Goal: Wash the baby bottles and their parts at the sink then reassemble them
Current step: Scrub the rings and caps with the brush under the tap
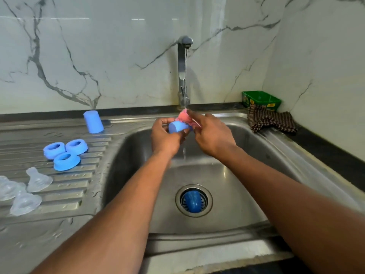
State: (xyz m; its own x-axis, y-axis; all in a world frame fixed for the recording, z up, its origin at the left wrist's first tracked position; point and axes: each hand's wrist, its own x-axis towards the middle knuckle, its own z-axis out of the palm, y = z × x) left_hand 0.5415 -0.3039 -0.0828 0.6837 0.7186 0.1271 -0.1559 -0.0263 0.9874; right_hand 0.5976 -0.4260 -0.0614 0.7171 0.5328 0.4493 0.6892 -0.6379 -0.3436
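Observation:
Over the steel sink (246, 175), under the running tap (183, 72), my left hand (165, 135) grips a blue bottle cap (177, 126) lying sideways. My right hand (211, 133) pinches a pink sponge (184, 116) against the cap's open end. A second blue cap (93, 122) stands upside down on the drainboard (59, 186). Three blue collar rings (65, 153) lie in a cluster on the drainboard. Clear silicone teats (25, 190) lie at its left edge. Another blue cap (192, 200) lies on the drain strainer.
A green box (261, 99) stands in the back right corner, with a brown checked cloth (270, 120) draped in front of it on the sink rim. Marble walls close off the back and right side. Water streams down into the basin.

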